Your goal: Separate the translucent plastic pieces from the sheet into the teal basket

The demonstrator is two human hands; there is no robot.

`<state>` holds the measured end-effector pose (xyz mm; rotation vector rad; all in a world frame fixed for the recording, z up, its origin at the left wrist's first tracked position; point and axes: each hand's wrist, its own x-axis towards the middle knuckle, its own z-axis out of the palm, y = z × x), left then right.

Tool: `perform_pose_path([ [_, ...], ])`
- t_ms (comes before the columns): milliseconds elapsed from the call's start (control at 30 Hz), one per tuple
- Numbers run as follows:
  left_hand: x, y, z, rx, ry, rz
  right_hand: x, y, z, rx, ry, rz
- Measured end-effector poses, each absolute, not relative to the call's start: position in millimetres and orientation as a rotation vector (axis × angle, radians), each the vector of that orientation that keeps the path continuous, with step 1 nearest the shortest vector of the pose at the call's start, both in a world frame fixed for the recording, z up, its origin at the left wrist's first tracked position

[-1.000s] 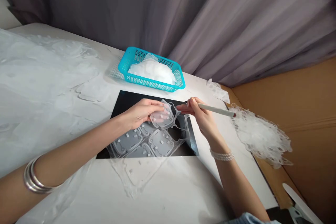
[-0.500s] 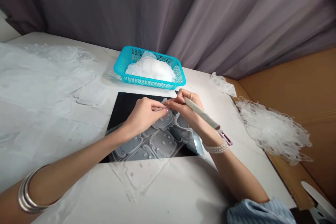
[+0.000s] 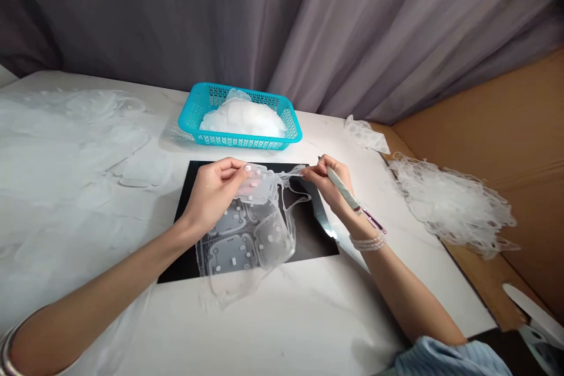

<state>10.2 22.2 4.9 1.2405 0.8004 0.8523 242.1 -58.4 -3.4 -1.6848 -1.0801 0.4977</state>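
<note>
My left hand (image 3: 220,191) pinches one translucent silicone piece (image 3: 258,185) of a moulded sheet, above the black mat (image 3: 315,226). More pieces of the same translucent sheet (image 3: 233,252) hang below it, over the mat and past its near edge. My right hand (image 3: 328,182) is closed, thumb and finger pinching the stretched thin edge strip (image 3: 291,175) of that sheet. A slim pale-handled tool (image 3: 343,189) is also tucked in this hand, its purple end toward the wrist; its kind I cannot make out.
A blue basket (image 3: 247,140) with a mound of translucent pieces stands behind the mat. Many flat translucent sheets (image 3: 66,153) cover the table's left side. A heap of stringy scraps (image 3: 453,205) lies at the right edge, near a cardboard wall (image 3: 493,147). Grey curtain (image 3: 198,17) hangs behind.
My hands have moved apart, the left leftward with the silicone piece. The edge strip is now stretched between them, and the sheet has shifted on the mat.
</note>
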Motion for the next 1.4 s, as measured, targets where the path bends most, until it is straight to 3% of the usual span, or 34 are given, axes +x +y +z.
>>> perform_pose_path([
  [333,11.4,20.8,14.4,1.096,0.730,0.651,192.8,-59.7,18.4,-1.310,-0.997,0.986],
  [533,11.7,19.0,26.3,1.457,0.718,0.445,171.7,-63.7,33.5,-1.293,-1.059,0.895],
  [733,12.7,11.9,29.1,1.726,0.779,0.556,175.9,-69.9,34.0,-1.447,-1.180,0.589],
  [1033,4.8,29.6,24.3,1.151,0.871,1.002,249.9,-84.0,-11.8,-1.816,-1.096,0.447],
  [1267,5.7,21.7,32.7,1.037,0.715,0.833,234.5,-94.1,28.0,-1.919,-1.320,0.224],
  [1400,6.1,15.9,35.6,1.014,0.612,0.737,199.1,-95.5,53.6,-1.617,-1.297,0.534],
])
